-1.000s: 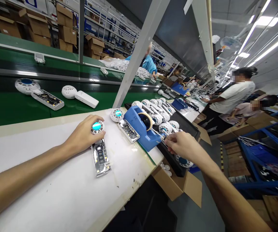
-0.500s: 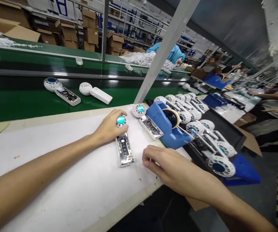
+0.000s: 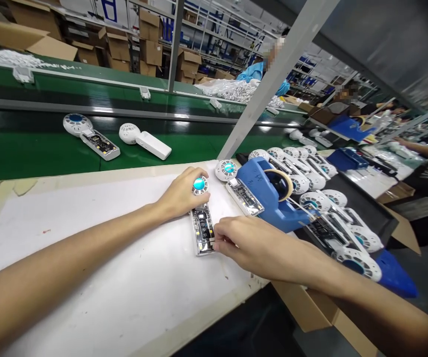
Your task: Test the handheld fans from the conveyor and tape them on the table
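Observation:
An opened handheld fan (image 3: pixel 202 223) with a round white head and a bare circuit board in its handle lies on the white worktable (image 3: pixel 98 258). My left hand (image 3: pixel 182 196) grips its round head, fingers curled round it. My right hand (image 3: pixel 243 243) touches the lower end of the handle, fingers pinched together; whether they hold a bit of tape I cannot make out. A second opened fan (image 3: pixel 238 183) lies just to the right, against a blue tape dispenser (image 3: pixel 273 196).
A black tray (image 3: pixel 370 213) at the right holds several more fans. Two fans (image 3: pixel 87 134) (image 3: pixel 145 141) lie on the green conveyor belt (image 3: pixel 31 153). A slanted grey post (image 3: pixel 273 79) rises from the table's back edge. Other workers sit along the line at the right; cardboard boxes stand behind.
My right hand has come from the tape dispenser leftward to the fan's handle. My left hand has stayed on the fan's head. The camera has turned left.

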### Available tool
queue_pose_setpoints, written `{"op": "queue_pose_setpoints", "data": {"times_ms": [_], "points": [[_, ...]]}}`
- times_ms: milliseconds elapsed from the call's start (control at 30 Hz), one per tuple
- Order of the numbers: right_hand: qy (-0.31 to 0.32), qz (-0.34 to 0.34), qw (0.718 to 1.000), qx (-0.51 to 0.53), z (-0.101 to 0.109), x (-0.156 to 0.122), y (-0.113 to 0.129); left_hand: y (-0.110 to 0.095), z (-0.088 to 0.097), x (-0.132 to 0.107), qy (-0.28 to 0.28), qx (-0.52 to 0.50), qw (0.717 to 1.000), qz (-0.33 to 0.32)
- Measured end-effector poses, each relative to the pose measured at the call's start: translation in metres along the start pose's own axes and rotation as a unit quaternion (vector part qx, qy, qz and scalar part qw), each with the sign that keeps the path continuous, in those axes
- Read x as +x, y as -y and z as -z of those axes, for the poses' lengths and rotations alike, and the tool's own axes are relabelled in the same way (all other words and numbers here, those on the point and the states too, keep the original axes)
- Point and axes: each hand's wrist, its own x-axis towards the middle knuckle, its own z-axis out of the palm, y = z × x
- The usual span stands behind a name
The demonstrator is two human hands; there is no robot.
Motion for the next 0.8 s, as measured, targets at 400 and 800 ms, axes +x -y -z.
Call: {"op": "queue_pose_setpoints", "data": {"times_ms": [400,800], "points": [[0.039,-0.014,0.999,-0.012,0.011,0.007,0.002,0.0,0.0,0.0,-0.005,-0.006,1.0,-0.005],[0.042,0.001,0.999,-0.018,0.013,0.01,0.004,0.001,0.0,0.0,-0.001,-0.004,1.0,-0.006]]}}
